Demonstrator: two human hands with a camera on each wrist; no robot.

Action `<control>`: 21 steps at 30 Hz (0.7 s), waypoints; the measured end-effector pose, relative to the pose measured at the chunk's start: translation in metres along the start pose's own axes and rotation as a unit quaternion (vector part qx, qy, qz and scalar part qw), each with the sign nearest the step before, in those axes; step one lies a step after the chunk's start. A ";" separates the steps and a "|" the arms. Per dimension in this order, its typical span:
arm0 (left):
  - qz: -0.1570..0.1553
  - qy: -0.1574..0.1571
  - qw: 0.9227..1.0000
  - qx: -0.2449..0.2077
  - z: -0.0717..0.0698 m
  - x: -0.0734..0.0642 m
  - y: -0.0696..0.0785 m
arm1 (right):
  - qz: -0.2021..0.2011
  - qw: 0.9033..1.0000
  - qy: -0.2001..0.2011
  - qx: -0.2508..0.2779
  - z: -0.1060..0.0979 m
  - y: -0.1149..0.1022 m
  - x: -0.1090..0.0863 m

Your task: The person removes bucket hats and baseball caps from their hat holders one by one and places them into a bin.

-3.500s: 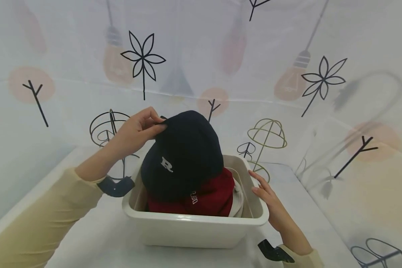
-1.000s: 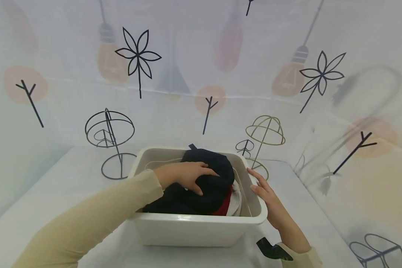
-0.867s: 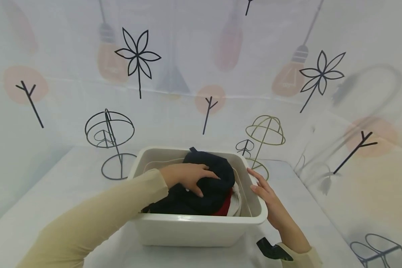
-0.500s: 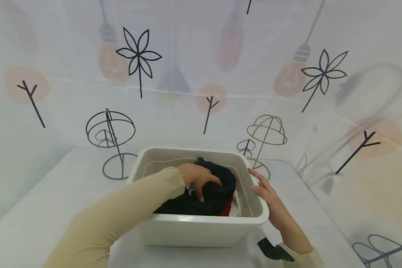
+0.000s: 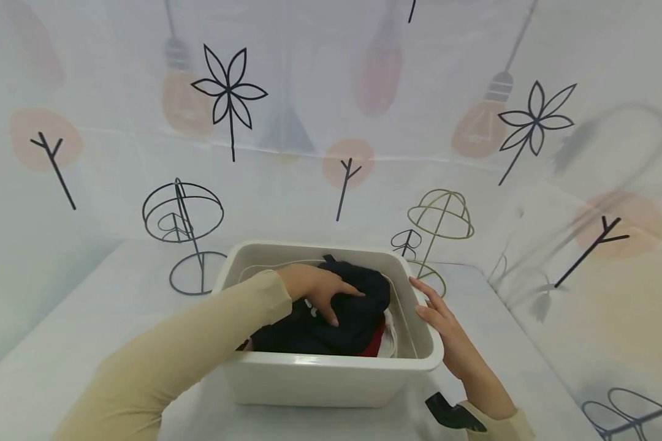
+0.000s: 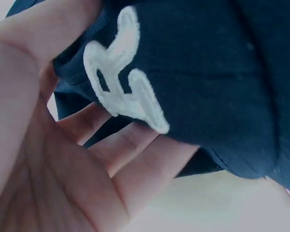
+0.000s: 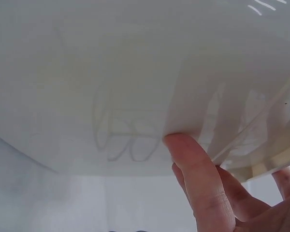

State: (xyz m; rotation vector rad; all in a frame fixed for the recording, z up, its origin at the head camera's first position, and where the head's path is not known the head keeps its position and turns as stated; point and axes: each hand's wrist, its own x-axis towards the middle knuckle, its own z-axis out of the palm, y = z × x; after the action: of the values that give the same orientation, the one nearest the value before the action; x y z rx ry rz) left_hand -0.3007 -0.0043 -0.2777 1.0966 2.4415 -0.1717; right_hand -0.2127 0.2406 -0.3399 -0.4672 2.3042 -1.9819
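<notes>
In the head view a white plastic tub [image 5: 331,362] stands in front of me, holding stacked caps. On top lies a navy cap [image 5: 358,278] with a white letter R; a red cap [image 5: 372,342] and a pale cap [image 5: 388,343] peek out beneath its right side. My left hand [image 5: 322,293] presses down on the navy cap, fingers spread over its crown. In the left wrist view several fingertips disappear behind a fold of the navy cap [image 6: 203,92], below the letter. My right hand [image 5: 440,318] grips the tub's right rim, one finger [image 7: 195,179] flat against its wall.
A black wire hat stand [image 5: 200,269] stands behind the tub on the left, a gold wire hat stand [image 5: 440,214] behind it on the right. The white tabletop [image 5: 88,343] runs back to a patterned cloth backdrop [image 5: 287,73].
The navy cap, earlier pinched at its edge and held tilted above the tub, now lies low inside it. My left hand shifted right, then slightly back left. My right hand stayed on the rim.
</notes>
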 end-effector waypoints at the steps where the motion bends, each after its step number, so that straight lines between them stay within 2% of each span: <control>1: 0.002 0.003 1.000 -0.012 0.000 -0.003 -0.001 | 0.000 1.000 0.000 -0.001 0.000 0.000 0.000; 6: 0.001 0.021 0.999 -0.050 -0.003 -0.019 -0.005 | 0.002 1.000 0.000 -0.002 0.000 0.000 0.000; 11: -0.007 0.060 0.996 -0.073 -0.007 -0.041 -0.012 | -0.002 1.000 -0.002 0.000 0.000 -0.001 0.001; 17: -0.012 0.105 0.993 -0.048 -0.004 -0.064 -0.017 | -0.004 1.000 -0.004 0.001 0.000 -0.001 0.001; 21: -0.030 0.126 0.991 -0.032 -0.001 -0.076 -0.017 | -0.003 1.000 -0.003 0.000 0.000 -0.001 0.001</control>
State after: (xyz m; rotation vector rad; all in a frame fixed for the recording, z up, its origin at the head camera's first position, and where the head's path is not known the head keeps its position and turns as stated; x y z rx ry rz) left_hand -0.2698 -0.0670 -0.2442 1.0730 2.6851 0.0303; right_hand -0.2134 0.2403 -0.3393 -0.4803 2.3024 -1.9813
